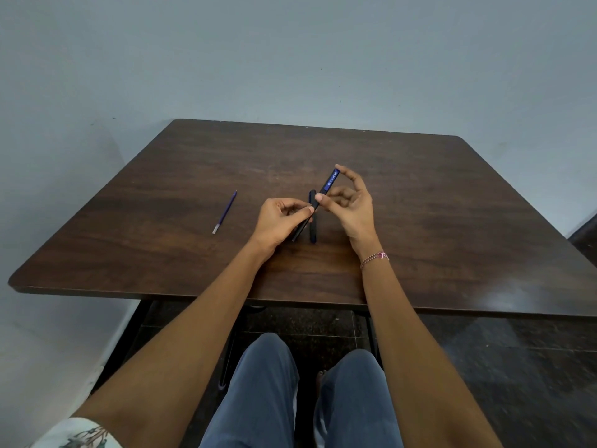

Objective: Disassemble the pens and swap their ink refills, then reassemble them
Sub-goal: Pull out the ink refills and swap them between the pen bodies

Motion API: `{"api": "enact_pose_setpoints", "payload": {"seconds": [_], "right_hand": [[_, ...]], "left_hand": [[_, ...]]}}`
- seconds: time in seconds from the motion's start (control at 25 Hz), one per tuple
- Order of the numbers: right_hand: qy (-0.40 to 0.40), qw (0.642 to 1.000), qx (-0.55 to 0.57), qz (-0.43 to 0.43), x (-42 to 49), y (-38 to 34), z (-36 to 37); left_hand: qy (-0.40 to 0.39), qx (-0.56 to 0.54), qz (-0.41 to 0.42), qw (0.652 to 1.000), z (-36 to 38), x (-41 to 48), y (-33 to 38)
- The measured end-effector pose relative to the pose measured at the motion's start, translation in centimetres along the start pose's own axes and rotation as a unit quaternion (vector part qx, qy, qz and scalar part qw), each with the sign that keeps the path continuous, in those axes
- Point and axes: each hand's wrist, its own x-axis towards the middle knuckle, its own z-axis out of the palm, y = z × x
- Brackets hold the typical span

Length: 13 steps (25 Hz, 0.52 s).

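A pen (329, 182) is held over the table (436, 215)
It is gripped low by the left hand (279, 223) and pinched near its blue top by the right hand (352, 206); a dark pen (312, 233) is laid under it, a refill (225, 211) off to the left

A blue-topped dark pen (325, 190) tilts over a flat-lying dark pen (312, 232); a purple refill (225, 212) lies well left.

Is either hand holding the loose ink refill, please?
No, the ink refill lies on the table, apart from the left hand and right hand.
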Motion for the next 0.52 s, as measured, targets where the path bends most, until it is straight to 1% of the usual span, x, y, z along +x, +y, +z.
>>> {"api": "enact_pose_setpoints", "payload": {"seconds": [0.12, 0.52], "right_hand": [[-0.016, 0.999, -0.026, -0.011, 0.02, 0.14, 0.03], [-0.003, 1.000, -0.013, -0.024, 0.30, 0.36, -0.38]], "left_hand": [[-0.004, -0.004, 0.004, 1.000, -0.07, 0.00, -0.02], [-0.012, 0.010, 0.004, 1.000, -0.17, 0.21, -0.34]]}}
